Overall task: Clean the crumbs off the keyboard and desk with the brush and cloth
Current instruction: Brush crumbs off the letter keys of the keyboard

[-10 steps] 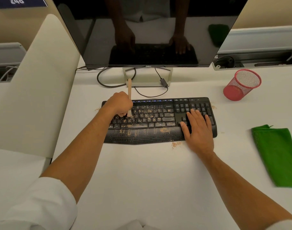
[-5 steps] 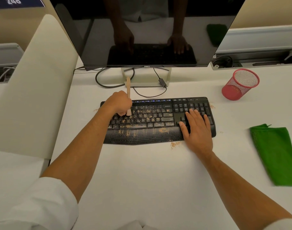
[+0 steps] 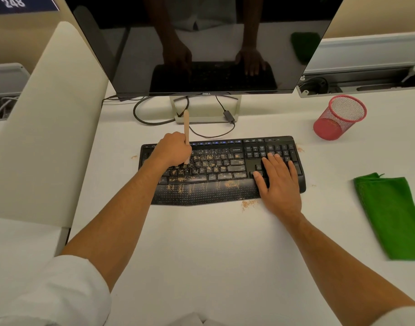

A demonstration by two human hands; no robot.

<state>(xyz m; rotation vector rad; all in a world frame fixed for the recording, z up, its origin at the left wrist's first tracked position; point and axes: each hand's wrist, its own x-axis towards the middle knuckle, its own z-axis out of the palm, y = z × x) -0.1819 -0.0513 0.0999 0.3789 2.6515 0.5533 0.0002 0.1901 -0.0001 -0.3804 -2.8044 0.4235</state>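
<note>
– What's on the desk (image 3: 201, 255)?
– One keyboard (image 3: 225, 170), one brush (image 3: 186, 128), one green cloth (image 3: 394, 217) at three o'clock, one red mesh cup (image 3: 338, 118) at one o'clock.
– Anything else?
– One monitor (image 3: 201, 43), two hands.

Beige wall (image 3: 378, 12) behind a white table (image 3: 201, 255). A cream divider panel (image 3: 48, 125) stands on the left; a grey cable tray (image 3: 366, 83) runs at back right.

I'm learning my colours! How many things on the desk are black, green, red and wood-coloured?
Black: 2, the keyboard and the monitor
Green: 1, the cloth
Red: 1, the mesh cup
Wood-coloured: 1, the brush held by the left hand
Total: 5
</note>
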